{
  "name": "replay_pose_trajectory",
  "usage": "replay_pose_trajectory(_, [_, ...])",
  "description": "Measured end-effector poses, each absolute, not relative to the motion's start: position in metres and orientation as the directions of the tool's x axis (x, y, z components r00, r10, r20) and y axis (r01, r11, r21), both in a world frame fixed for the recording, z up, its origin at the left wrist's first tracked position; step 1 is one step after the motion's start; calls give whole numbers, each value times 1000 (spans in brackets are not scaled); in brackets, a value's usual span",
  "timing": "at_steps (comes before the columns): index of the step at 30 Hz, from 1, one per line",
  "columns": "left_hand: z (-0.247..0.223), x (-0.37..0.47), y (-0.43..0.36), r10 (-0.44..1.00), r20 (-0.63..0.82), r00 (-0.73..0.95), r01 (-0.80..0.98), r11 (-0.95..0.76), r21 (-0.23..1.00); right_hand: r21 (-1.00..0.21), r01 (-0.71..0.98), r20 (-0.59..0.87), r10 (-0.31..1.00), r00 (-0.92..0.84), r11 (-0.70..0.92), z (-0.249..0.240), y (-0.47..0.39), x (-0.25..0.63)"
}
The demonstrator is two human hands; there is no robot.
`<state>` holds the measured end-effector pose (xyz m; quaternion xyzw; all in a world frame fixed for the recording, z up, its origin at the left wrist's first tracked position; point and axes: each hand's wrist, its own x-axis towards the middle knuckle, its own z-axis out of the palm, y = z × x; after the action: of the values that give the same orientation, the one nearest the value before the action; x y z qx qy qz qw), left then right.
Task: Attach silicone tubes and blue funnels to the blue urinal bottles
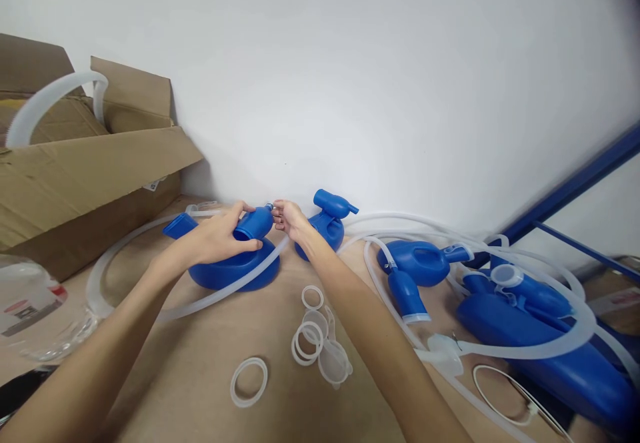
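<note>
A small blue funnel-shaped piece (256, 223) is gripped by my left hand (227, 233), its wide mouth facing down toward me and its narrow end pointing right. My right hand (290, 219) is at that narrow end, fingers curled together; whether they pinch something small is too hidden to tell. Below my left hand lies a blue bottle (235, 273) on the table, with a translucent hose (225, 295) curving across its front. Just behind my right wrist stands another blue bottle (327, 231), topped by a similar blue piece (333, 203).
White rings (249, 382) and translucent caps (334, 363) lie on the wooden table (195, 376). Several blue bottles (419, 262) with looping hoses fill the right side, near a blue metal frame (575, 186). An open cardboard box (95, 176) and a clear plastic container (37, 309) are at left.
</note>
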<state>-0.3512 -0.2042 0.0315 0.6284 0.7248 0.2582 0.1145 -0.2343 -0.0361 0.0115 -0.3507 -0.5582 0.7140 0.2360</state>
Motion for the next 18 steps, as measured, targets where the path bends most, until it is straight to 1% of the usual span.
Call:
replay_pose_trajectory(4, [32,-352,-204,972,161,-172,863,69,501,-942,2,-260,728,-635,-335,11,-33,-239])
replay_pose_trajectory(7, [35,-351,-206,975,140,-172,861,80,501,-938,-41,-248,746,-618,-345,9,-32,-239])
replay_pose_trajectory(10, [37,-350,-206,977,115,-181,864,102,492,-929,-45,-260,737,-623,-366,7,-31,-236])
replay_pose_trajectory(15, [39,-347,-207,981,110,-161,887,95,452,-864,-34,-364,672,-644,-502,7,-23,-236])
replay_pose_trajectory(18, [38,-346,-209,981,127,-146,901,79,426,-801,-115,-382,650,-657,-588,9,-16,-251])
